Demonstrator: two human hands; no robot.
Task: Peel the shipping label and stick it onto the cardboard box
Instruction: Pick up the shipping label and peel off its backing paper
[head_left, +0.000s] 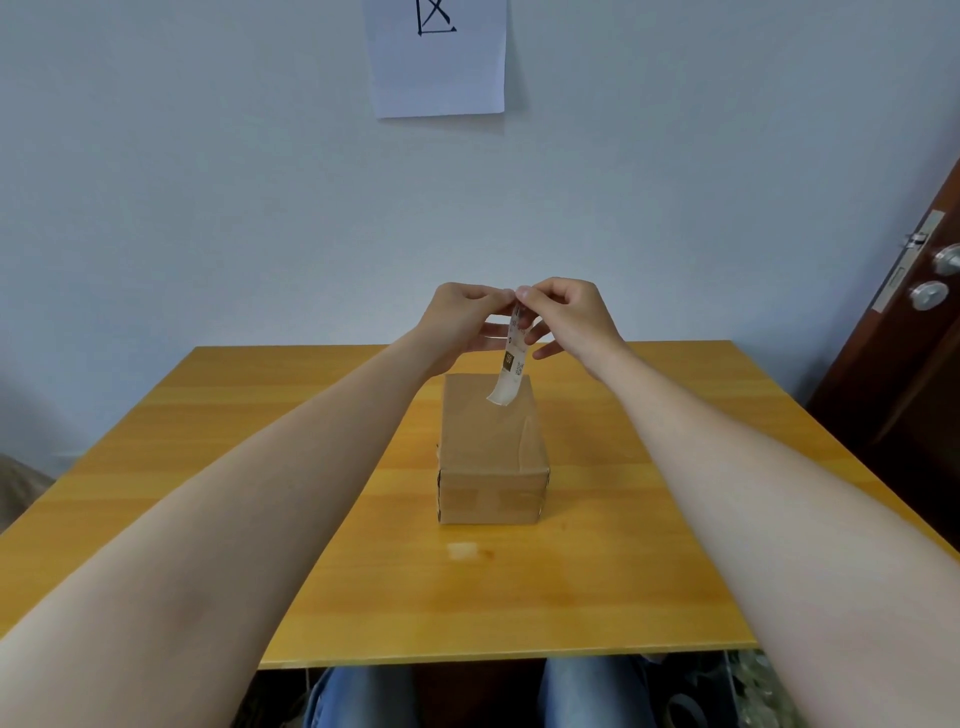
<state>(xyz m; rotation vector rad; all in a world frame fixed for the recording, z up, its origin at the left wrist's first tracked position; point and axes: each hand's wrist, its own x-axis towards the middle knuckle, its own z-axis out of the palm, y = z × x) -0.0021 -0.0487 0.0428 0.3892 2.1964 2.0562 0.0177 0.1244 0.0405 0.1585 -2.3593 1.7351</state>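
A brown cardboard box (491, 447) stands in the middle of the wooden table (208, 467), its top closed. Above its far end I hold a white shipping label (510, 364) with black print, hanging downward and curling at its lower tip. My left hand (460, 325) and my right hand (569, 317) both pinch the label's upper end, thumbs and forefingers meeting there. The label's lower end hangs just over the box top; whether it touches the box is unclear.
A white sheet with a black drawn mark (436, 57) hangs on the wall ahead. A dark wooden door with a metal handle (935, 280) stands at the right. A small pale spot (461, 551) lies on the table in front of the box.
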